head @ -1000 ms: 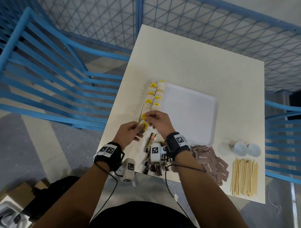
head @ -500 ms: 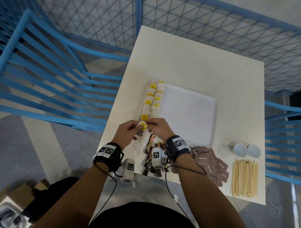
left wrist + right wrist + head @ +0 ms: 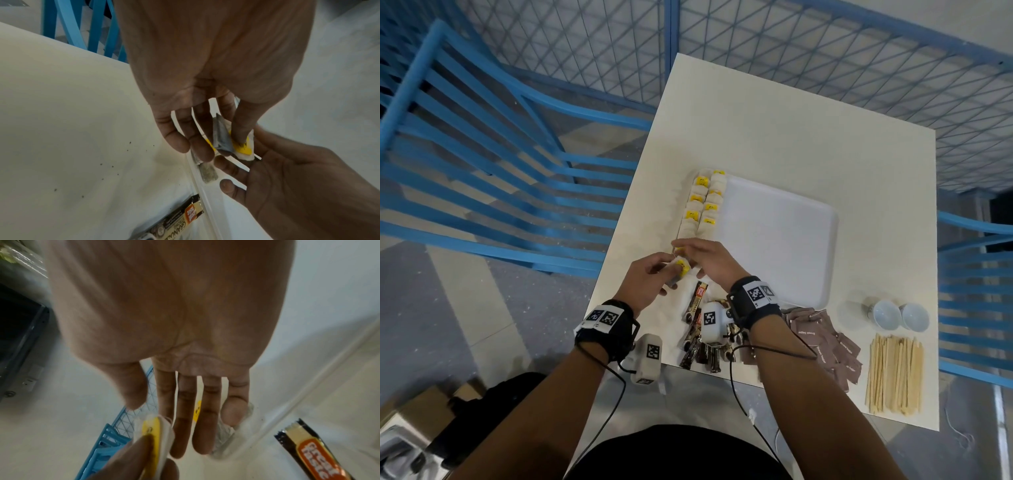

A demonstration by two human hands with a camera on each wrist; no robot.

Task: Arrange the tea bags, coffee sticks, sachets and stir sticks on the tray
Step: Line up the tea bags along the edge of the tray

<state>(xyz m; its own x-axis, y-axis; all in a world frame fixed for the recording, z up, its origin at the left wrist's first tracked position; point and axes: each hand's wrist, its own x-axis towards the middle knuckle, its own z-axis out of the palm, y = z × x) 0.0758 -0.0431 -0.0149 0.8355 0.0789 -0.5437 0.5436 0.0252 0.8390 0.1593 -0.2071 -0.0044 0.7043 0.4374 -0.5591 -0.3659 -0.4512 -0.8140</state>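
Pinching yellow-tagged tea bag (image 3: pixel 680 268) w/ left hand (image 3: pixel 645 286), thumb on tag, just above tray (image 3: pixel 784 240) near-left corner. Right hand (image 3: pixel 707 258) alongside, fingers straight, nothing grasped. Other tea bags (image 3: pixel 702 205) in two rows along tray's left edge. Coffee sticks (image 3: pixel 697 329) on table (image 3: pixel 791 137) near wrists.
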